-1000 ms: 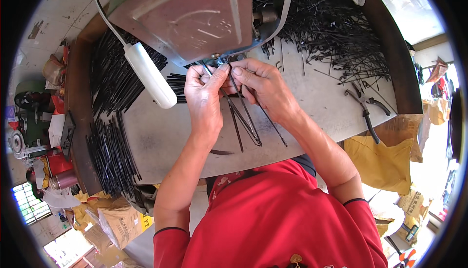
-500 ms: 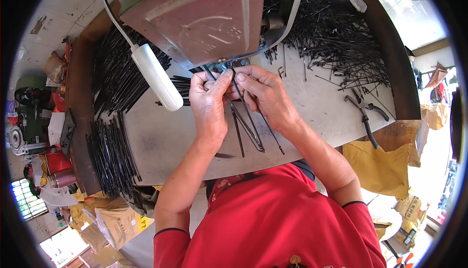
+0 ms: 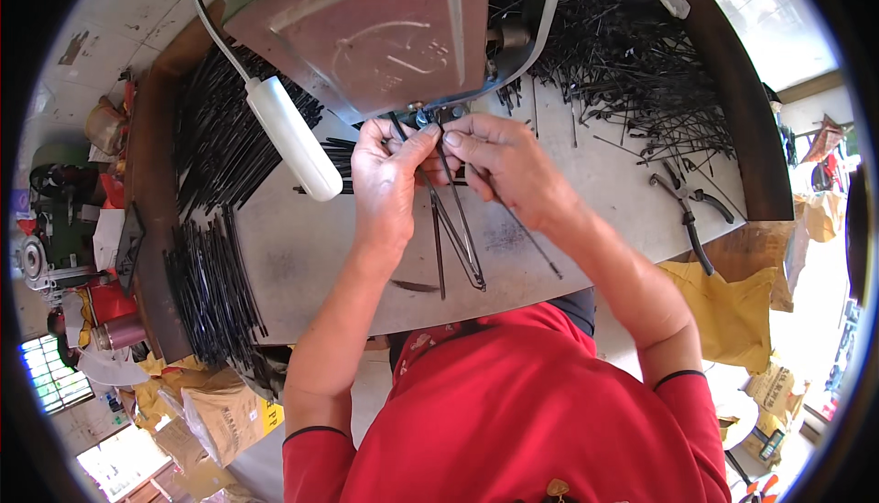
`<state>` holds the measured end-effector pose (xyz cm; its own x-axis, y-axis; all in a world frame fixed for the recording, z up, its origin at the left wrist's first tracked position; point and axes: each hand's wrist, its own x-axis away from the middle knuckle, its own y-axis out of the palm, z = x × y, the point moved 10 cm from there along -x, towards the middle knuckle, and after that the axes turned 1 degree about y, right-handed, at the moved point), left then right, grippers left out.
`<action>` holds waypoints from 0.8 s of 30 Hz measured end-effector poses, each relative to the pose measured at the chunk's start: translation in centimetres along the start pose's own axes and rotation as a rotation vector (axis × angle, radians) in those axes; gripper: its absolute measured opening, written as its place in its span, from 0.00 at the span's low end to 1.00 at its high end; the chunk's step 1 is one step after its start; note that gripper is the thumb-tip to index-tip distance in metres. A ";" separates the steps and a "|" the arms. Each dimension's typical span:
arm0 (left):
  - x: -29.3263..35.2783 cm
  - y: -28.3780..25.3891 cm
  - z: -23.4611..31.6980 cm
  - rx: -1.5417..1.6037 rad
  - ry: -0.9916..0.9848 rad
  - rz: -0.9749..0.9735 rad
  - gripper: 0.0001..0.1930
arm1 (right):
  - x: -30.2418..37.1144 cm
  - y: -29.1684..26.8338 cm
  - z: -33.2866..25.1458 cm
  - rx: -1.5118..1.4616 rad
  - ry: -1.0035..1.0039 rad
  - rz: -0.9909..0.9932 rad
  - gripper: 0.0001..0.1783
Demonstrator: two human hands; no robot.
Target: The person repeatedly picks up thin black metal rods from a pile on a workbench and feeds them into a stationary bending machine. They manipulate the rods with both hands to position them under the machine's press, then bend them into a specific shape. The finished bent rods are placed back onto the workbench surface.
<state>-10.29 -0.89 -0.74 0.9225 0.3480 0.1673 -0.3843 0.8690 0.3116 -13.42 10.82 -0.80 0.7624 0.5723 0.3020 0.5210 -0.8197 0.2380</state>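
Note:
Below the head of a reddish-brown machine (image 3: 375,36), my two hands work close together. My left hand (image 3: 380,187) is closed, thumb and fingers pinching several thin black rods (image 3: 455,242); their lower ends hang down over the bench. Thumb and fingers of my right hand (image 3: 517,169) are closed too, on another thin black rod (image 3: 531,242) that slants down to the right, with a small knob at its end. The upper ends of the rods meet near small metal parts (image 3: 426,118) under the machine head; my fingers partly hide them.
A white lamp (image 3: 293,141) hangs on a cable left of my hands. Bundles of black rods (image 3: 215,288) lie on the bench (image 3: 311,265) at the left. A tangled heap of black rods (image 3: 632,73) covers the far right, near pliers (image 3: 682,205). A raised brown rim (image 3: 760,137) borders the bench.
The rod in my right hand has swung outward, its lower end moving right and slightly up. My right forearm has shifted right; the left hand's rods have moved slightly left.

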 end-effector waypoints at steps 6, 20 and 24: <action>-0.1 -0.7 -0.5 -0.017 -0.030 0.012 0.13 | -0.1 0.2 0.9 -0.135 0.030 -0.017 0.11; 3.3 -2.4 1.7 -0.195 -0.034 0.080 0.10 | 2.6 1.8 0.2 0.033 -0.101 -0.024 0.11; 6.0 -8.1 6.4 -0.443 0.025 0.241 0.09 | 4.4 0.0 0.0 0.319 -0.022 -0.047 0.09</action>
<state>-1.90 -8.08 3.75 0.8119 0.5611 0.1614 -0.5393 0.8266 -0.1609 -10.08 13.38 0.55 0.7410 0.6116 0.2771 0.6471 -0.7606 -0.0516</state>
